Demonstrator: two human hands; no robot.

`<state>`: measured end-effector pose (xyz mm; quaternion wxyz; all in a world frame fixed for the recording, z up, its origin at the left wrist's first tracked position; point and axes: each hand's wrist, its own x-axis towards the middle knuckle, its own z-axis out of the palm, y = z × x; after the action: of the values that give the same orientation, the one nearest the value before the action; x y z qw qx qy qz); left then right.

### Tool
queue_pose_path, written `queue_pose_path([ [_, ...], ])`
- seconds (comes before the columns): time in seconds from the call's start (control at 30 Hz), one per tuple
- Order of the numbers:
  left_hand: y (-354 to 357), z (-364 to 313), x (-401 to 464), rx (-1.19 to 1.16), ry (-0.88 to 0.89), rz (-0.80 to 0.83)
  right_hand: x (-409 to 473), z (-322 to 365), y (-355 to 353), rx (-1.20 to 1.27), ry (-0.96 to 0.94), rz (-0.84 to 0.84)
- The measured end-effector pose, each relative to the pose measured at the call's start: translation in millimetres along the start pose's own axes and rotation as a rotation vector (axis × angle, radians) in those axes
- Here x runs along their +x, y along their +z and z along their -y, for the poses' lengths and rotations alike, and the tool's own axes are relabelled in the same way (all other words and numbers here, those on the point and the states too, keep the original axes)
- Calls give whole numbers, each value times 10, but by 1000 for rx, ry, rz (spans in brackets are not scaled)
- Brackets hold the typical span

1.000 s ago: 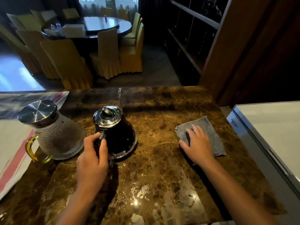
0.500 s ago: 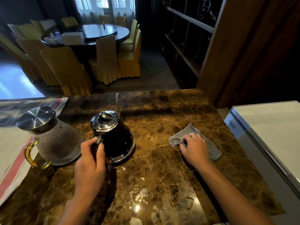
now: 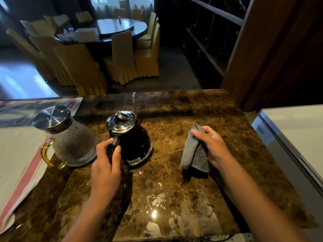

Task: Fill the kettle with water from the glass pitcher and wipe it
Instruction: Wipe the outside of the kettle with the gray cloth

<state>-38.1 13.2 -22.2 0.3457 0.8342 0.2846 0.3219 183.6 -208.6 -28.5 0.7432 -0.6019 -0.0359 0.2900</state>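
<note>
Just left of the frame's centre, the left hand (image 3: 106,165) curls its fingers and thumb round the black handle of the kettle (image 3: 134,144), gripping it near the top. The kettle is black with a shiny metal lid (image 3: 121,121) closed on it, so what it contains cannot be seen; a thin spout (image 3: 134,103) rises behind the lid toward the upper middle of the frame. Its base rests on the brown marble counter (image 3: 174,198).

At centre right, the right hand (image 3: 212,145) pinches a grey cloth (image 3: 192,151), fingers curled over its upper edge, and the cloth hangs folded from the grip, its lower corner close to the counter; whether it touches cannot be told.

Just beside the kettle, toward the left of the frame, stands the glass pitcher (image 3: 73,144), textured, with an amber handle (image 3: 46,154) and a round metal lid (image 3: 51,117) on top. Any water level inside is too hard to make out through the dimpled glass. It sits at the edge of a white cloth with a red stripe (image 3: 19,180).

At the right edge is a white appliance (image 3: 293,133). In the upper left, yellow-covered chairs (image 3: 122,56) ring a dark round table (image 3: 122,27).
</note>
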Motion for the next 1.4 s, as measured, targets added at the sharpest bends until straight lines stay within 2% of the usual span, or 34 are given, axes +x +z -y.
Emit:
queue_pose_path([
  [0.1,-22,-7,-31,-11,-5,25,-10,-46,189,-86,-13,-16],
  [0.23,-69,-8,-38,-6,-13,56,24,-98,414,-30,-11,-51],
  [0.33,-188,-38,4,13,17,97,51,-118,542,-119,-2,-78],
  [0.47,-450,-207,256,66,124,-32,53,-67,659,-354,-64,-136],
  [0.53,-517,-340,480,129,214,-39,38,40,749,-220,-57,-157],
  [0.63,-437,-496,849,312,368,85,86,306,909,239,-103,-238],
  [0.7,-298,-554,1054,353,344,174,138,457,1091,380,-107,-261],
  [0.8,-78,-493,1191,362,246,292,196,332,1519,233,-81,-177],
  [0.9,37,-379,1174,263,163,320,156,-98,1846,55,25,62],
  [0.97,48,-348,1173,243,172,316,152,-294,1865,150,85,98],
  [1.0,41,-346,1178,251,181,324,168,-318,1823,207,103,47],
  [1.03,37,-343,1187,263,195,332,214,-342,1767,220,73,-15],
  [1.1,31,-336,1187,284,215,343,327,-383,1642,74,-74,-79],
  [1.17,36,-325,1171,288,221,340,411,-415,1575,-160,-249,-68],
  [1.23,41,-312,1180,288,220,335,496,-419,1542,-283,-359,-29],
  [1.33,48,-274,1271,309,238,333,614,-473,1537,-310,-413,-9],
  [1.4,55,-251,1331,286,257,321,651,-575,1596,-352,-375,16],
])
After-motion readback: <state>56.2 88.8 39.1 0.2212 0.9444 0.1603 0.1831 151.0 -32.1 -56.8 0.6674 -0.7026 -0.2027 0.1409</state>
